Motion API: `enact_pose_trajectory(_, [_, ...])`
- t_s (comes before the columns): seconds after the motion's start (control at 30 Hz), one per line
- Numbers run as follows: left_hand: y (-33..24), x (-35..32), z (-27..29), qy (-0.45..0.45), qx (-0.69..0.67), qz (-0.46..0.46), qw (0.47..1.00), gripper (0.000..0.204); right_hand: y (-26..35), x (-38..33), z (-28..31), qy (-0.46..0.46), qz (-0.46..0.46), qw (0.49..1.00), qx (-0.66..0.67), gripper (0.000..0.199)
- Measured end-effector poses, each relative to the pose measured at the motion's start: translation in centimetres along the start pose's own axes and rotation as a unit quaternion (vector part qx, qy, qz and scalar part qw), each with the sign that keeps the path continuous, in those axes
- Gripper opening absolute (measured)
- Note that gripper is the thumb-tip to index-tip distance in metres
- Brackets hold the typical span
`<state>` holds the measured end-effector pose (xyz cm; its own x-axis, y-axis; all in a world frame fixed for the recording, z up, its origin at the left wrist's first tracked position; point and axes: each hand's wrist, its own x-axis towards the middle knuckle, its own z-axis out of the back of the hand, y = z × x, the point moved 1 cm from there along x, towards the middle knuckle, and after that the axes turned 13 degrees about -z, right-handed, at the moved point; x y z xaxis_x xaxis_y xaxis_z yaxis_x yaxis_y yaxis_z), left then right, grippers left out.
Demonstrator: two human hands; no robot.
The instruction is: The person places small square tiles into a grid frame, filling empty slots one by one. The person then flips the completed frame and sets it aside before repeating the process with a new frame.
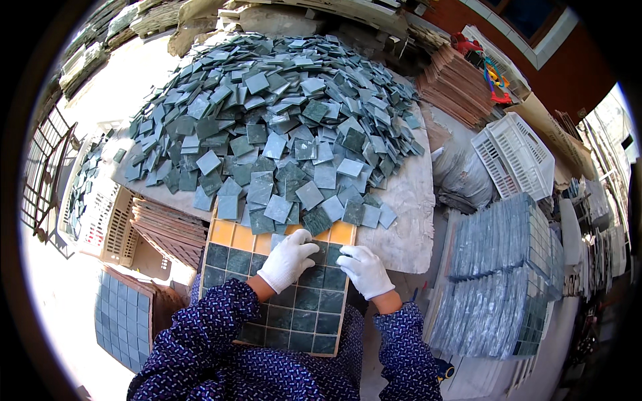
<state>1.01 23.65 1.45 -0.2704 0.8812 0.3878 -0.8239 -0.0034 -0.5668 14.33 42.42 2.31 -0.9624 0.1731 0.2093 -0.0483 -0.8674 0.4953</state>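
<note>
A gridded tray [223, 232] with an orange base rests on my lap and leans against the table. Dark green square tiles [304, 299] fill most of its cells, while orange shows in the far row. Over the tray's upper middle, my left hand [287, 259] in a white glove has its fingers curled; what they hold, if anything, is hidden. A pale tile [277, 240] shows beside its fingers. My right hand [365, 271], also gloved, is at the tray's right edge with bent fingers close together, touching the edge or a tile there. Its fingertips' contents cannot be made out.
A big heap of loose green-grey tiles [274, 113] covers the table [408, 227] ahead. White crates [515, 154] and stacked brown trays [455, 87] stand at the far right. Stacked tile sheets [481, 294] are at the right; a tile-covered stack [124, 317] stands at the left.
</note>
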Motion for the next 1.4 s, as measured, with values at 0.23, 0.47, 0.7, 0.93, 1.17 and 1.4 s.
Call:
enact_pose_trajectory(0.23, [-0.1, 0.2, 0.0, 0.075, 0.066, -0.015, 0.995, 0.021, 1.9, 2.3, 0.4, 0.164, -0.077, 0.983, -0.039, 0.016])
enact_pose_trajectory(0.47, [-1.4, 5.1, 1.4, -0.028, 0.195, 0.075, 0.978, 0.044, -1.1, 5.9, 1.4, -0.065, -0.183, 0.978, -0.078, 0.055])
enact_pose_trajectory(0.7, [0.9, 4.5, 1.3, -0.003, 0.204, 0.057, 0.977, 0.044, -0.4, 6.5, 3.3, 0.043, -0.215, 0.971, -0.098, 0.061])
enact_pose_trajectory(0.93, [1.6, 2.4, 3.8, 0.048, 0.094, -0.001, 0.994, 0.055, 0.0, 3.7, 0.7, 0.085, -0.198, 0.974, -0.076, 0.06])
enact_pose_trajectory(1.17, [-0.3, -3.6, 4.4, 0.033, 0.086, -0.011, 0.996, 0.059, 0.2, 6.9, 0.9, 0.008, -0.309, 0.947, 0.084, 0.063])
enact_pose_trajectory(1.4, [0.6, -4.1, 6.0, 0.0, 0.156, 0.033, 0.987, 0.057, 3.1, 9.1, 0.2, 0.055, -0.156, 0.979, -0.117, 0.053])
